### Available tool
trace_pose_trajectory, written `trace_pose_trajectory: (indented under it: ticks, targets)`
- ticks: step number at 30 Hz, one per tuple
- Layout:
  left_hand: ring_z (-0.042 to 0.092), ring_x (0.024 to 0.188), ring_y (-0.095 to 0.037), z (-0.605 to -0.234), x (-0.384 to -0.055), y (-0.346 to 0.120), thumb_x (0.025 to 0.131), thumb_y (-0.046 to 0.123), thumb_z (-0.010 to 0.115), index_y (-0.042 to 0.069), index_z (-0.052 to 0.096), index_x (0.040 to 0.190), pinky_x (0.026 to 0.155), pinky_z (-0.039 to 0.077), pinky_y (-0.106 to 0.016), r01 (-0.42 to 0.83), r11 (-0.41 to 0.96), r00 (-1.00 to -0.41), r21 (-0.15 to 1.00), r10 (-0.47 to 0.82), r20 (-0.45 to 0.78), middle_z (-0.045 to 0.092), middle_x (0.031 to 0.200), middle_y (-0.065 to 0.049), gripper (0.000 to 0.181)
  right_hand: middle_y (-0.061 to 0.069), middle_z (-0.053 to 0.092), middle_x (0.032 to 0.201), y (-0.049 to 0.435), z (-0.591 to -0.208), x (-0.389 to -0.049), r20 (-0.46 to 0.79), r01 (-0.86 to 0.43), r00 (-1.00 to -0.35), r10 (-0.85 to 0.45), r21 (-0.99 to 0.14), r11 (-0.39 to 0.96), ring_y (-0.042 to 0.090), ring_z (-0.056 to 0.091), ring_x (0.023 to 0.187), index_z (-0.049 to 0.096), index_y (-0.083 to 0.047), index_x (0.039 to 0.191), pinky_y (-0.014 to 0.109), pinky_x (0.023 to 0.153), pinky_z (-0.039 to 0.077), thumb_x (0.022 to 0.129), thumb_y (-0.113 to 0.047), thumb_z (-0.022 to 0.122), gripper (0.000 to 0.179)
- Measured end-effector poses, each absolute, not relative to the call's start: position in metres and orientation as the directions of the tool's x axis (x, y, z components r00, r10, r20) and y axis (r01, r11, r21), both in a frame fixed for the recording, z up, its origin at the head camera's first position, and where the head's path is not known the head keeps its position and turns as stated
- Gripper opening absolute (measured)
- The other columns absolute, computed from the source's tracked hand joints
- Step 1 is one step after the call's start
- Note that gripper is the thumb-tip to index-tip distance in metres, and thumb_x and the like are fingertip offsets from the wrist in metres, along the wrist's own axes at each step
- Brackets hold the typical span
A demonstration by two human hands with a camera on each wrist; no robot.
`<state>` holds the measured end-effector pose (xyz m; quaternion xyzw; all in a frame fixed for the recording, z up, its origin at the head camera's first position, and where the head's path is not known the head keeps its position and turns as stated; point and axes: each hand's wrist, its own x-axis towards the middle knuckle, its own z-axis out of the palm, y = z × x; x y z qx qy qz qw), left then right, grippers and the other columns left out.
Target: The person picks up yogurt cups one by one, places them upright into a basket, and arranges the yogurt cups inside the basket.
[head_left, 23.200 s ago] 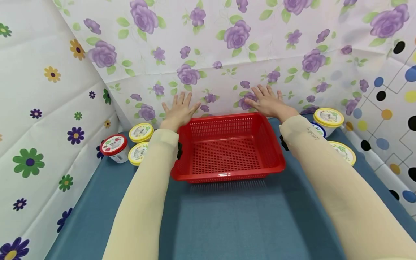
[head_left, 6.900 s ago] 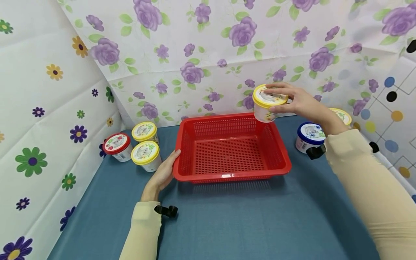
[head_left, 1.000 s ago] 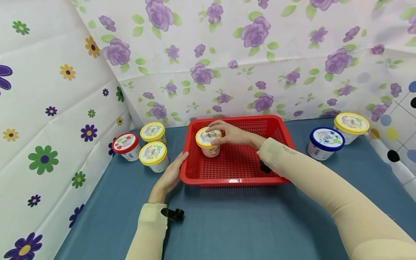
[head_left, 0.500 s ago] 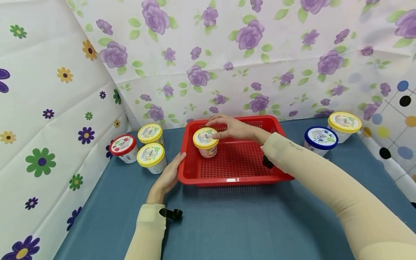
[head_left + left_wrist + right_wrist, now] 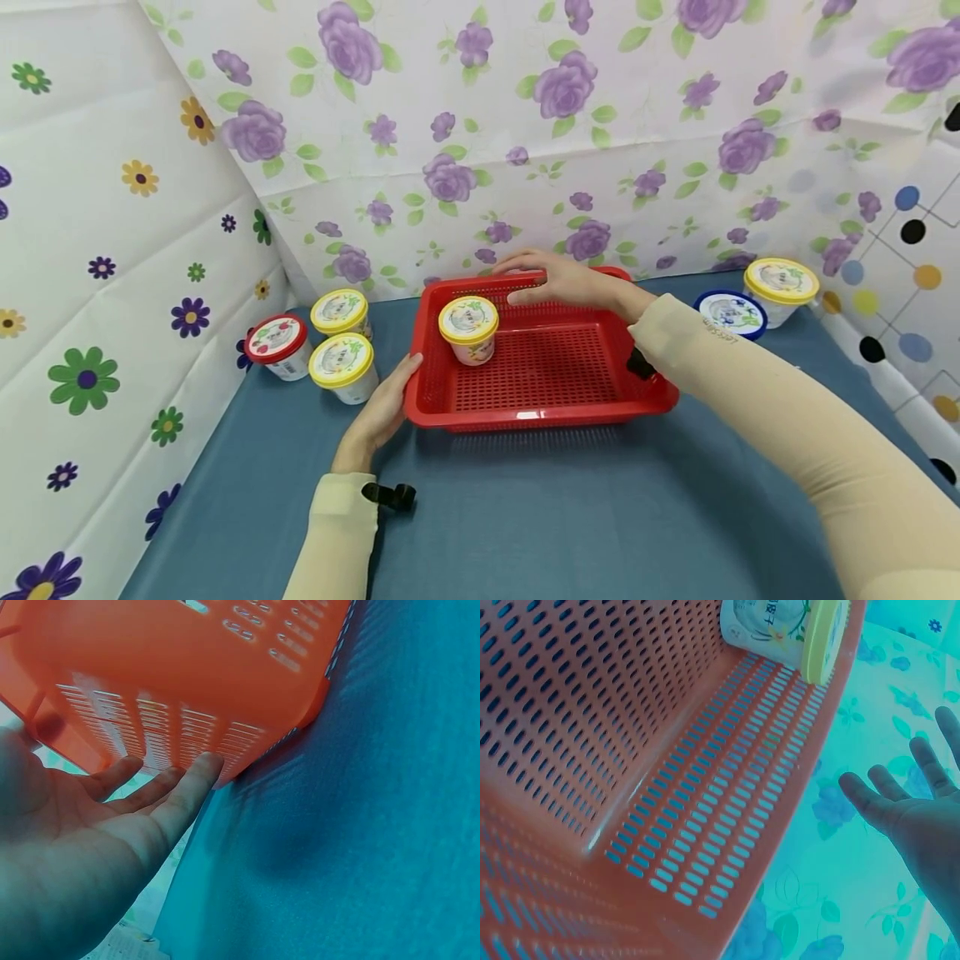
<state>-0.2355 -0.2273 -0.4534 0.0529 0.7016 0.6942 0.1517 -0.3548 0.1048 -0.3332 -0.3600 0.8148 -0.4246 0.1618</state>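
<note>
A red plastic basket (image 5: 540, 414) with perforated walls stands mid-table. My left hand (image 5: 380, 410) holds its left side, thumb at the rim and fingers against the outer wall, as the left wrist view shows. Inside the basket, towards its left end, a tub with a yellow lid (image 5: 469, 330) stands upright. My right hand (image 5: 573, 282) hangs over the basket's back rim, fingers spread and holding nothing, apart from the tub. The right wrist view shows the same tub (image 5: 772, 626) by the perforated wall, with the right hand (image 5: 919, 810) outside the rim.
Left of the basket stand a red-lidded tub (image 5: 279, 346) and two yellow-lidded tubs, one behind (image 5: 341, 314) and one nearer (image 5: 344, 367). To the right are a blue-lidded tub (image 5: 731, 314), partly behind the sleeve, and a yellow-lidded tub (image 5: 781, 288). Flowered cloth walls (image 5: 450, 83) enclose the blue table.
The right hand carried a yellow-lidded tub from the right into the basket's left end, let go of it, and drew back to the right. The left hand stays on the basket.
</note>
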Motion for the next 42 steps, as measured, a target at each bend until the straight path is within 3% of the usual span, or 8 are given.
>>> trace_pose_trajectory:
  ticks: [18, 29, 34, 42]
  targets:
    - [0.061, 0.109, -0.023, -0.452, -0.238, -0.226, 0.111, 0.053, 0.037, 0.014, 0.027, 0.162, 0.090, 0.054, -0.030, -0.122, 0.034, -0.947, 0.992, 0.297, -0.126, 0.051, 0.137, -0.026, 0.065, -0.005, 0.036, 0.161, 0.143, -0.329, -0.351, 0.037, -0.413, -0.721, -0.692, -0.824, 0.387, 0.025, 0.032, 0.151, 0.056, -0.026, 0.149, 0.062, 0.119, 0.028, 0.099, -0.035, 0.073, 0.054]
    - [0.061, 0.109, -0.023, -0.454, -0.237, -0.227, 0.111, 0.054, 0.038, 0.014, 0.029, 0.161, 0.090, 0.054, -0.030, -0.113, 0.045, -0.949, 0.993, 0.292, -0.121, 0.052, 0.137, -0.025, 0.065, -0.001, 0.034, 0.163, 0.165, -0.324, -0.346, 0.032, -0.395, -0.755, -0.655, -0.820, 0.415, 0.035, 0.036, 0.150, 0.053, -0.020, 0.152, 0.063, 0.116, 0.034, 0.100, -0.029, 0.072, 0.056]
    - [0.062, 0.106, -0.021, -0.455, -0.237, -0.227, 0.111, 0.054, 0.037, 0.014, 0.028, 0.162, 0.090, 0.054, -0.030, -0.109, 0.044, -0.949, 0.993, 0.293, -0.117, 0.053, 0.135, -0.025, 0.065, 0.003, 0.030, 0.166, 0.175, -0.322, -0.344, 0.042, -0.388, -0.743, -0.668, -0.840, 0.379, 0.034, 0.035, 0.151, 0.051, -0.014, 0.154, 0.062, 0.116, 0.034, 0.102, -0.023, 0.069, 0.056]
    - [0.063, 0.103, -0.022, -0.455, -0.236, -0.228, 0.112, 0.053, 0.036, 0.012, 0.030, 0.160, 0.089, 0.055, -0.031, -0.093, 0.044, -0.948, 0.995, 0.300, -0.102, 0.056, 0.130, -0.025, 0.063, 0.001, 0.023, 0.170, 0.198, -0.318, -0.339, 0.046, -0.419, -0.747, -0.664, -0.807, 0.416, 0.034, 0.036, 0.150, 0.045, -0.017, 0.159, 0.066, 0.118, 0.028, 0.104, -0.025, 0.065, 0.059]
